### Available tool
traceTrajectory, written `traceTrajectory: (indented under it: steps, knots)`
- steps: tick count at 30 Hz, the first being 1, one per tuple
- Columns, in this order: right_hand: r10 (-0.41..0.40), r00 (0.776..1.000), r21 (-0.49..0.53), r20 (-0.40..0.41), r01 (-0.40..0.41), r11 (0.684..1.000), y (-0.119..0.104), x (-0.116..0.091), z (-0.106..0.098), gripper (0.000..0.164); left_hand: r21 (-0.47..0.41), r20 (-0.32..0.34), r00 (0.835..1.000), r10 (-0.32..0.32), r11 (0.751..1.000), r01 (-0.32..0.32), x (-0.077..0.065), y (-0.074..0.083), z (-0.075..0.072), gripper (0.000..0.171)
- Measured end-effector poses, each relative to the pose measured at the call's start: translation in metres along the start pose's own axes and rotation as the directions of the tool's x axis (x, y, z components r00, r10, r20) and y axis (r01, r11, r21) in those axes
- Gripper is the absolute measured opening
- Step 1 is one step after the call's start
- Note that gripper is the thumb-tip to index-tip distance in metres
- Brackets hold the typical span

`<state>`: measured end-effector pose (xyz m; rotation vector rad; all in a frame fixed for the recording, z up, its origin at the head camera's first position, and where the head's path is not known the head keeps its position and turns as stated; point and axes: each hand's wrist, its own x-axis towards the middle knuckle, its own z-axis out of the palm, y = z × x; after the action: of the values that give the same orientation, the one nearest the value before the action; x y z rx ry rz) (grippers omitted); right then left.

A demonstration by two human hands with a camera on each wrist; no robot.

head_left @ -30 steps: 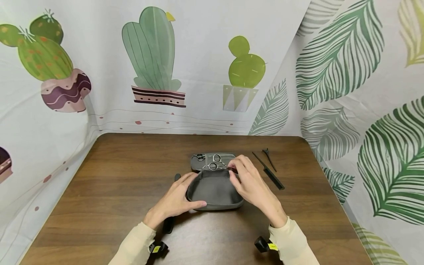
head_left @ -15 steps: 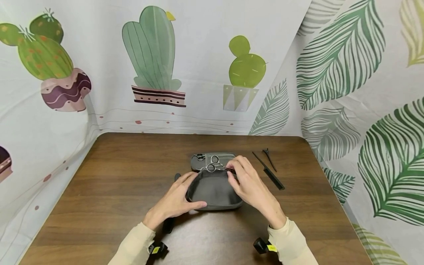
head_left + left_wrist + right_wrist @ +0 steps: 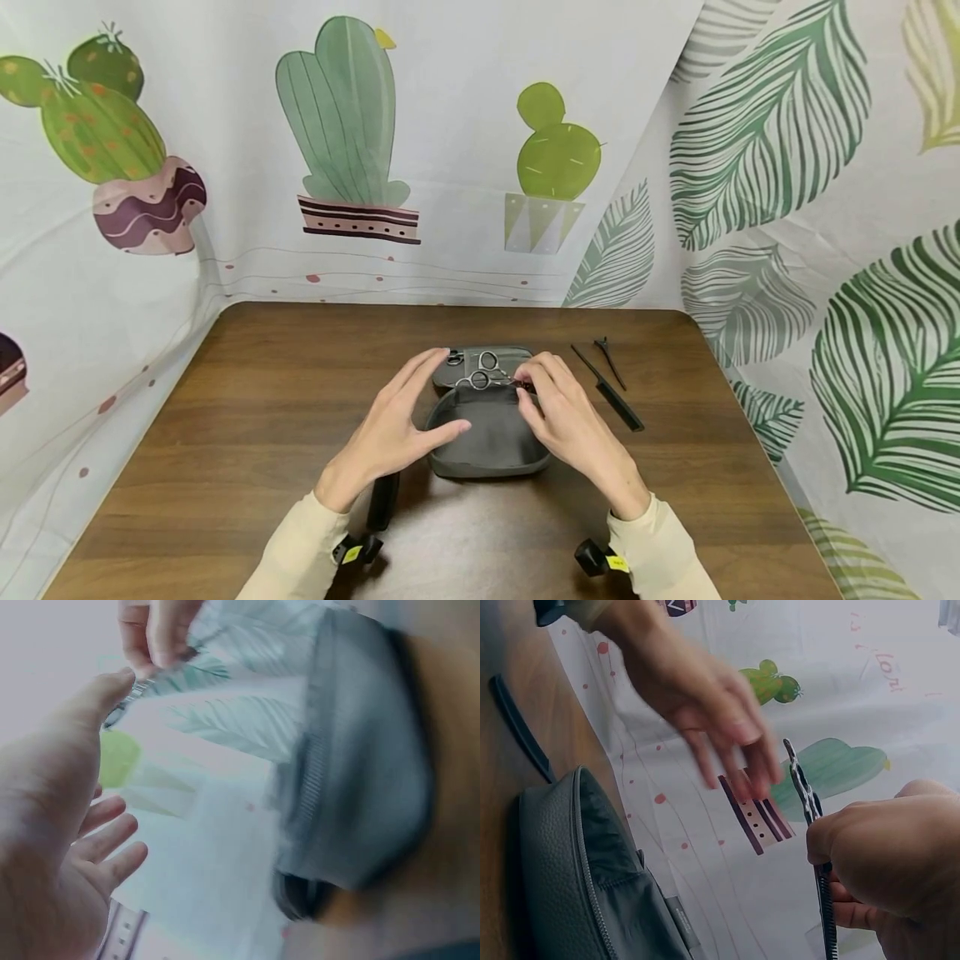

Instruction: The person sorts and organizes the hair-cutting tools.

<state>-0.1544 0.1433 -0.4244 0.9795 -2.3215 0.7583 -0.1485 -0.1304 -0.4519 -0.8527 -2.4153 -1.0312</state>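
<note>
My right hand [image 3: 573, 408] pinches a pair of silver thinning scissors [image 3: 802, 784] near the middle. Their two finger rings point left in the head view, and comb-like teeth show below the fingers in the right wrist view. Beneath them an open grey zip case [image 3: 491, 475] stands on the table, its lid part [image 3: 442, 379] lying back behind it. Another pair of scissors [image 3: 455, 359] lies on that lid. My left hand [image 3: 390, 429] hovers at the case's left side, fingers spread and holding nothing; it looks blurred in the right wrist view.
A black rat-tail comb [image 3: 621, 407] and a black hair clip [image 3: 613, 365] lie on the wooden table [image 3: 285, 375] to the right of the case. A long black object [image 3: 383, 502] lies partly under my left forearm. A printed cloth hangs behind the table.
My left hand has let go of the case's left side and risen, its fingers now spread. The scissors in my right hand have shifted only slightly.
</note>
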Motion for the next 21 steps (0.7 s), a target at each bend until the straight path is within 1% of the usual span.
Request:
traceTrajectory:
  steps: [2,5,7,10,14,21]
  knots:
    - [0.0,1.0,-0.002,0.005,0.0,1.0,0.0,0.0,-0.001,0.009,-0.028,-0.054,0.997,0.058,0.998,-0.059,0.007,0.007,-0.003,0.097]
    - [-0.006,1.0,-0.002,0.012,0.006,1.0,-0.002,0.0,-0.002,0.01,-0.05,-0.093,0.989,0.118,0.991,-0.123,0.015,0.018,-0.005,0.097]
    - [-0.011,1.0,-0.004,0.017,0.011,1.0,-0.003,0.0,-0.002,0.01,-0.044,-0.091,0.985,0.146,0.988,-0.15,0.018,0.025,-0.005,0.096]
    - [-0.021,0.999,-0.015,0.029,0.021,1.0,-0.004,0.001,-0.003,0.01,-0.002,-0.069,0.981,0.183,0.983,-0.184,0.019,0.033,-0.004,0.092]
    - [-0.047,0.998,-0.044,0.049,0.049,0.998,-0.007,0.001,-0.003,0.011,0.073,-0.045,0.977,0.208,0.976,-0.204,0.018,0.036,0.0,0.084]
    - [-0.092,0.992,-0.083,0.092,0.099,0.992,-0.011,0.0,0.0,0.011,0.149,0.007,0.982,0.189,0.971,-0.188,0.013,0.035,0.009,0.074]
